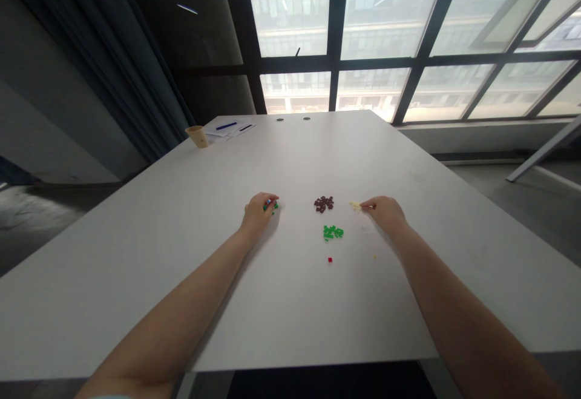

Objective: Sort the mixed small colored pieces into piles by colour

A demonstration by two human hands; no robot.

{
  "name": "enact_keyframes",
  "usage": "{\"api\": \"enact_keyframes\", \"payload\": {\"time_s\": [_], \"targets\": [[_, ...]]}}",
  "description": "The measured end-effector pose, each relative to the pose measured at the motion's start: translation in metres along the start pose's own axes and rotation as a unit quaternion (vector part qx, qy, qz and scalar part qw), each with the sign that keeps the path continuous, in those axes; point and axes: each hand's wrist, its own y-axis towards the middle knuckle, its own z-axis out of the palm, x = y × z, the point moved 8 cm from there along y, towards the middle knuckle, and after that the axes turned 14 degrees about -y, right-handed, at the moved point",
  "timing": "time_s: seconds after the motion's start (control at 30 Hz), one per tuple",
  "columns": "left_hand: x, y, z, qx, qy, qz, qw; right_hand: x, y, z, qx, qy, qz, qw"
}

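While mid-table, hands (pixel 318 210) amid bricks (pixel 333 232).

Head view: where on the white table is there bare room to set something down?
Bare: the near table between both forearms below the red piece, and the far stretch past the brown pile up to the paper cup. Crowded: between left hand and right hand, around the green pile.

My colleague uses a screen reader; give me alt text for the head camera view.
Two bare arms reach over a white table: the left hand closes on small green bricks, the right hand pinches a pale yellow piece. Between them lie a dark brown brick pile, a green brick pile and one red brick.
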Motion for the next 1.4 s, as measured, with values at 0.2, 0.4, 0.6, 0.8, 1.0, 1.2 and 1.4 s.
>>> {"api": "enact_keyframes", "payload": {"time_s": [0.2, 0.4, 0.6, 0.8, 1.0, 1.2, 1.4], "targets": [[0.003, 0.000, -0.007, -0.014, 0.050, -0.008, 0.999, -0.003, 0.000, 0.001, 0.013, -0.008, -0.014, 1.000], [0.001, -0.003, -0.002, 0.003, 0.076, -0.011, 0.997, 0.001, -0.003, 0.010, 0.045, -0.021, -0.026, 0.998], [0.000, -0.002, 0.000, 0.007, 0.075, -0.010, 0.997, -0.002, 0.000, 0.016, 0.058, -0.027, -0.027, 0.998], [-0.002, -0.002, -0.001, 0.007, 0.075, -0.011, 0.997, 0.001, -0.001, 0.013, 0.052, -0.023, -0.034, 0.998], [-0.002, -0.002, 0.001, 0.014, 0.071, -0.006, 0.997, 0.001, -0.002, 0.015, 0.062, -0.035, -0.032, 0.997], [0.002, -0.002, 0.000, 0.010, 0.077, -0.009, 0.997, 0.001, -0.002, 0.016, 0.065, -0.034, -0.035, 0.997], [0.005, -0.002, -0.001, 0.004, 0.091, -0.021, 0.996, 0.003, -0.003, 0.014, 0.065, -0.036, -0.032, 0.997]]}}
